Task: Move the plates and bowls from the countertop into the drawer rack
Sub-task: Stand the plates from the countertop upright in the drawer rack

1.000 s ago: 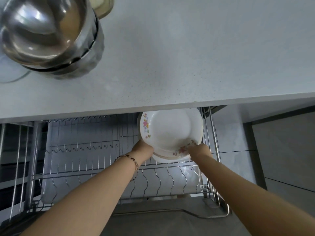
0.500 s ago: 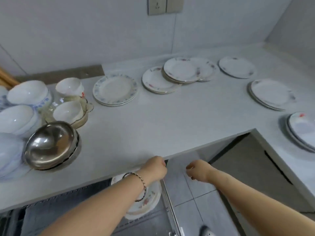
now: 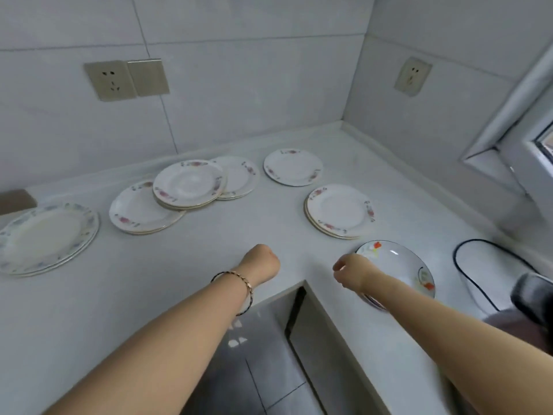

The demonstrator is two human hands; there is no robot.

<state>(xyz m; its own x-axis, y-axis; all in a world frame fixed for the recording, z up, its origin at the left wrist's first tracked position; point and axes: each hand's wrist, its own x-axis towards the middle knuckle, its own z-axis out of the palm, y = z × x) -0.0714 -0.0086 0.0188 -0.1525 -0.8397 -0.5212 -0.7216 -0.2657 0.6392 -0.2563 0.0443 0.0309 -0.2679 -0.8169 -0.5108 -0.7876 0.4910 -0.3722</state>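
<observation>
plate stacks (image 3: 339, 210): 7 | wall sockets (image 3: 110, 80): 2 | hands (image 3: 261, 263): 2

My left hand (image 3: 261, 264) hangs over the countertop (image 3: 209, 253) near its inner corner; my right hand (image 3: 350, 271) is to its right, just beside the near-left rim of a dark-rimmed plate (image 3: 398, 265). Behind that plate sits a small stack (image 3: 339, 211), and farther back a single plate (image 3: 292, 166). To the far left of centre, three piles overlap — the middle stack (image 3: 189, 184) resting on its neighbours. A large plate stack (image 3: 45, 238) lies at the far left.
</observation>
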